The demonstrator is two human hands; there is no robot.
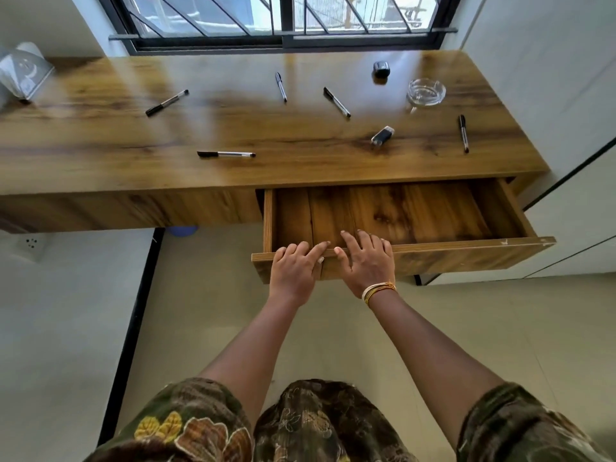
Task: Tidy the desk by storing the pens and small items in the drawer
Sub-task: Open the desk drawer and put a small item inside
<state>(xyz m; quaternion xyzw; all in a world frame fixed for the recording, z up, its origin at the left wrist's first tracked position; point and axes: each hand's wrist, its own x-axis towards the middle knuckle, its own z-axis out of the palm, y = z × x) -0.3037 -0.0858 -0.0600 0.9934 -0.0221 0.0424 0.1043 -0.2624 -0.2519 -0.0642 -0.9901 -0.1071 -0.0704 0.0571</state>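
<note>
Wooden pull-out drawer (433, 255) of the brown wood-grain desk (100, 135), open at centre right of the frame, its inside bare. Left hand (295, 271) and right hand (366, 261) side by side on the drawer's front edge, left of its middle, fingers (348, 240) draped over the top of the front panel and reaching slightly inside, thumbs against the outer face; both grasping the panel edge, nothing else held. Thin yellow and white bangles (378, 290) on the right wrist.

5 black-capped clear-barrel pens on the desktop, well apart from each other: 1 at upper left (166, 102), angled; 1 near the front edge left of centre (226, 154), lying nearly level; 1 at upper centre (281, 86); 1 just right of that (336, 102), slanted; 1 at far right (463, 133), nearly upright in the frame. Small black and silver oblong item (382, 135) near the front, between the slanted pen and the far-right pen. Small dark rounded case (381, 69) at upper right, with a clear glass ashtray (426, 92) just beside it, lower right. Clear plastic stand (23, 71) at the far upper left corner of the desk. Dark-framed barred window (283, 21) along the top of the frame. Floral patterned garment (316, 425) along the bottom.
</note>
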